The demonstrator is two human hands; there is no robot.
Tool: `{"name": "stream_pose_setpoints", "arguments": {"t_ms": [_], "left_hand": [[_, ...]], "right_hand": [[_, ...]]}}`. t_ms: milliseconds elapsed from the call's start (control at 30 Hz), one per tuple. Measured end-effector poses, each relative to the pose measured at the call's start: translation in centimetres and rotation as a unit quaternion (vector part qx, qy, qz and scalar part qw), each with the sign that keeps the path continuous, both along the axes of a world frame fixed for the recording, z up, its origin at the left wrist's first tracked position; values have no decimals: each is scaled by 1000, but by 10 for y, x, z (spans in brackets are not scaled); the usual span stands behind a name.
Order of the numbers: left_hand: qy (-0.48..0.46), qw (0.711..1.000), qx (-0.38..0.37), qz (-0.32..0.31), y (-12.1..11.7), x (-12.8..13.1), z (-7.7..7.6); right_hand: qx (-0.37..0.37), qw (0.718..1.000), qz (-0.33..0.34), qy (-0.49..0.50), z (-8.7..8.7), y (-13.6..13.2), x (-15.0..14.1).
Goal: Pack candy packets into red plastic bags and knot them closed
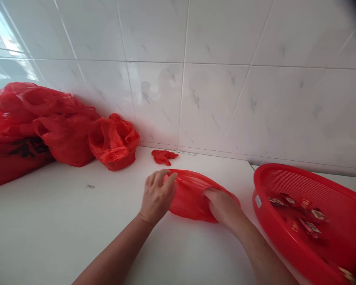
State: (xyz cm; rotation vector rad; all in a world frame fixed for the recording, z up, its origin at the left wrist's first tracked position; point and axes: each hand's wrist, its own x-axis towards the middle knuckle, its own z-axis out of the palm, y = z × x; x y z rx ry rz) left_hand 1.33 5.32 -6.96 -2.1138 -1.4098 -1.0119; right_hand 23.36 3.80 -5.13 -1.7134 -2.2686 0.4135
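Observation:
A flat red plastic bag [190, 194] lies on the white counter [62, 221] in front of me. My left hand [157, 196] pinches the bag's left edge with curled fingers. My right hand [222, 208] rests on the bag's right part, its fingers bent down onto or into the plastic. A small red scrap of plastic [163, 156] lies just behind the bag, near the wall.
A red perforated plastic basket [284, 233] with several small red and white packets stands at the right. An open red bag [114, 142] and a pile of larger red bags [32, 126] sit at the back left against the white tiled wall.

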Motion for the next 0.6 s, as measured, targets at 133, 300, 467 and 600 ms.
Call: {"name": "stream_pose_setpoints", "arguments": {"t_ms": [133, 300, 467, 600], "left_hand": [[-117, 992, -25, 45, 6, -4, -12], [-266, 929, -252, 52, 14, -13, -25], [-357, 868, -342, 45, 18, -20, -29], [-414, 832, -369, 13, 19, -20, -31]], "right_hand": [[72, 997, 35, 21, 19, -9, -10], [152, 986, 31, 56, 50, -38, -12], [189, 978, -66, 51, 82, -63, 27], [88, 975, -200, -25, 82, -60, 104]]}}
